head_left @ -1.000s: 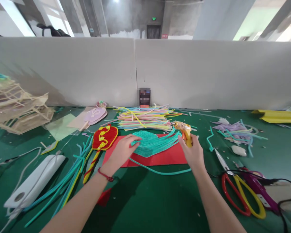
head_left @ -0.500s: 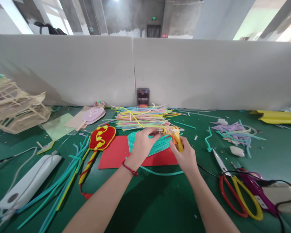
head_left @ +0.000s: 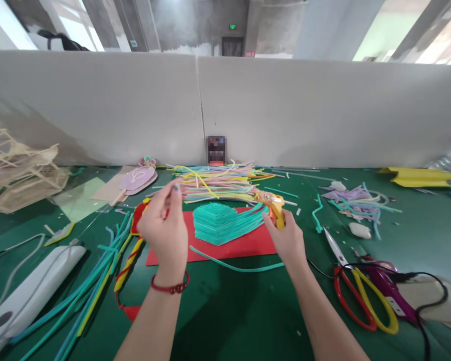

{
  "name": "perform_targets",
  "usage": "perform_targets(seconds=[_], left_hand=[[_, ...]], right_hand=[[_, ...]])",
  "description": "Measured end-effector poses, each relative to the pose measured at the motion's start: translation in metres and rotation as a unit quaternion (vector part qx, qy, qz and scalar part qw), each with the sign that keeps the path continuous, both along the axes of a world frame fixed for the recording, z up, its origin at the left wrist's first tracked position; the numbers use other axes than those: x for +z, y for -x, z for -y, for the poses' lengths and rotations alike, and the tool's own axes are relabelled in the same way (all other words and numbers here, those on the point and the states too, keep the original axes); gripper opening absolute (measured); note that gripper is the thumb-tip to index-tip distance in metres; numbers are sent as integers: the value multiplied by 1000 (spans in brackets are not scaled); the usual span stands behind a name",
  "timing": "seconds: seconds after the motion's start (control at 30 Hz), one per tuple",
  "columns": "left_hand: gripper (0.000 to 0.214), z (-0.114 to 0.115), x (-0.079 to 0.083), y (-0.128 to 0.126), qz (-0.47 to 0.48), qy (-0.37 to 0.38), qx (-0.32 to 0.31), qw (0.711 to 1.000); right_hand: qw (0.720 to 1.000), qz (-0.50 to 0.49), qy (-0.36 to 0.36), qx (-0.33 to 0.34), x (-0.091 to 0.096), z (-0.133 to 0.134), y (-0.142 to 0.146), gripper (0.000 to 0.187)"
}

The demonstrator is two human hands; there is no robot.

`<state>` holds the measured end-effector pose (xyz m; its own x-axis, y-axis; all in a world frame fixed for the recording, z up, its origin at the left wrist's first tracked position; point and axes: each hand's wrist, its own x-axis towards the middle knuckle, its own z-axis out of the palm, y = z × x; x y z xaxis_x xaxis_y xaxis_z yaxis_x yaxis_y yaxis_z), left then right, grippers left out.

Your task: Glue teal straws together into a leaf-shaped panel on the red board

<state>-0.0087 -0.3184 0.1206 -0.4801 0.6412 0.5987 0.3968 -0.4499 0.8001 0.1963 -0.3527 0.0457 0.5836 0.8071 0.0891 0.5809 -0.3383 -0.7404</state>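
Observation:
My right hand (head_left: 287,243) grips a yellow hot glue gun (head_left: 278,205), whose nozzle points left over the back of a red sheet (head_left: 190,250). On that sheet lies a leaf-shaped piece of turquoise chenille stems (head_left: 218,223), its loose ends trailing right towards the glue gun. My left hand (head_left: 163,220) is raised left of the leaf, thumb and fingers pinched together; anything between them is too small to make out. A single turquoise stem (head_left: 233,267) curves along the sheet's front edge. Partly behind my left hand is a red and yellow fan-shaped piece (head_left: 128,263).
Multicoloured stems (head_left: 218,183) are piled at the back before a phone (head_left: 216,150). Scissors (head_left: 355,296), a purple tool (head_left: 389,286) and black cable sit at right. To the left are a power strip (head_left: 37,288), more stems (head_left: 93,281) and a wooden frame model (head_left: 22,173).
My left hand has moved left and up, away from the glue gun's nozzle, uncovering the turquoise leaf. My right hand still holds the glue gun in nearly the same place. The view has shifted slightly.

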Motion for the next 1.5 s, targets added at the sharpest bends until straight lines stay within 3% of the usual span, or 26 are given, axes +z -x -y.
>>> perform_targets(seconds=[0.07, 0.1, 0.17, 0.2, 0.27, 0.33, 0.4, 0.47, 0.57, 0.67, 0.8, 0.9, 1.03, 1.13, 1.27, 1.37, 1.43, 1.5], left_hand=[[21, 7, 11, -21, -28, -84, 20, 996], [22, 7, 14, -36, -88, -102, -24, 991], [40, 0, 14, -65, -250, -73, -210, 943], [49, -7, 13, -75, -308, -33, -264, 914], [57, -24, 9, -80, -360, 21, -276, 891], [54, -42, 5, -62, -359, 45, -245, 900], [43, -56, 1, -27, -361, 98, -204, 905], [33, -66, -5, 12, -384, 208, -184, 881], [26, -75, -22, 56, -329, 400, -107, 849], [23, -81, -47, 68, -174, 508, -162, 828], [20, -87, -78, 51, -79, 498, -232, 832], [24, -86, -88, 35, 8, 460, -261, 849], [22, -80, -85, 24, 162, 417, -306, 840], [7, -76, -79, 20, 265, 408, -334, 807], [11, -70, -75, 15, 340, 408, -341, 775], [8, -65, -71, 13, 300, 413, -350, 785], [11, -64, -66, 17, 224, 421, -357, 803], [24, -65, -61, 24, 130, 454, -379, 796]], right_hand=[[1000, 16, 6, 21, -2, -1, 2, 55], [999, 24, 8, 33, -3, -2, 3, 54], [998, 36, 21, 51, -5, -3, 5, 53], [997, 40, 34, 54, -6, -3, 6, 53], [996, 42, 63, 52, -7, -5, 5, 53], [995, 41, 73, 47, -8, -6, 3, 52], [996, 37, 65, 46, -9, -7, 0, 50], [997, 20, 56, 44, -11, -7, 0, 47], [995, -45, 65, 59, -16, -9, 3, 45], [988, -122, 73, 62, -24, -11, 9, 48], [981, -181, 42, 50, -34, -15, 13, 53], [979, -198, 4, 43, -39, -16, 13, 52], [975, -216, -52, 27, -41, -16, 11, 51], [970, -224, -86, 33, -42, -16, 11, 48], [957, -254, -128, 58, -46, -19, 14, 48], [940, -297, -149, 73, -48, -20, 14, 51], [936, -311, -146, 76, -46, -19, 13, 50], [933, -319, -149, 70, -41, -18, 12, 49]])
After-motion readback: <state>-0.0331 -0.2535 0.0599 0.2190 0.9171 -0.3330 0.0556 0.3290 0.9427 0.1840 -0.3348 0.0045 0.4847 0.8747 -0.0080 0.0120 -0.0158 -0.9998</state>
